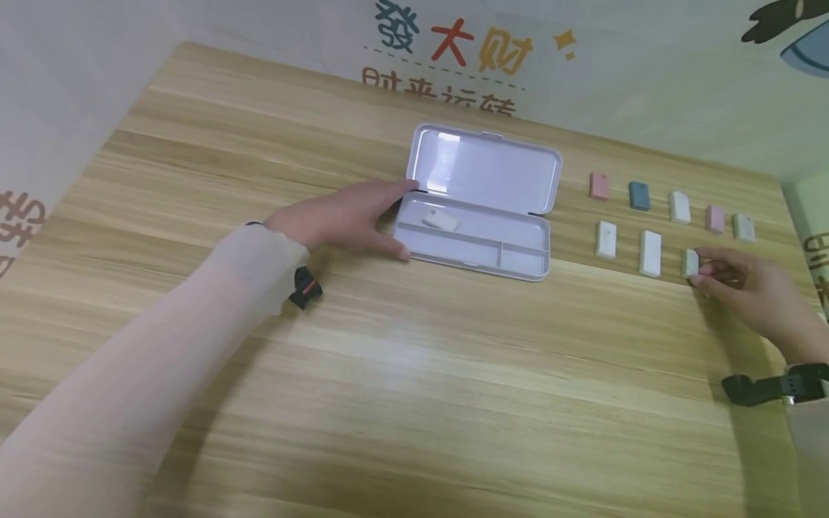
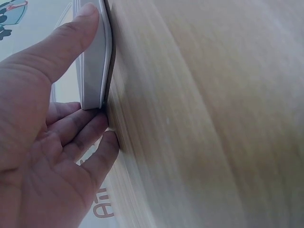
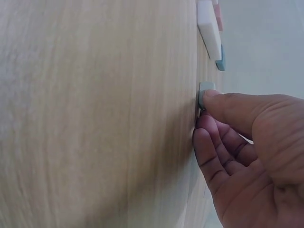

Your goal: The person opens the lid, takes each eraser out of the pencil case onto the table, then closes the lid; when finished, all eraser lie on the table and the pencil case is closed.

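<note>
A pale lilac pencil case [image 1: 447, 257] lies on the table with its lid [image 1: 492, 169] raised back. My left hand [image 1: 346, 216] holds its left end, thumb at the front corner and forefinger near the hinge. In the left wrist view the thumb [image 2: 88, 10] rests against the case's side wall. One white eraser [image 1: 440, 219] lies in the long back compartment. Far to the right, my right hand [image 1: 754, 291] pinches a small pale green eraser [image 1: 689, 263] between thumb and forefinger, low at the tabletop. The other right fingers curl in beneath.
Two white erasers [image 1: 650, 253] stand left of the right hand. Behind them runs a row: pink [image 1: 599, 185], blue [image 1: 639, 196], white [image 1: 679, 207], another pink [image 1: 715, 219] and pale grey [image 1: 744, 227]. A printed cloth [image 1: 602, 86] rises behind the table's back edge.
</note>
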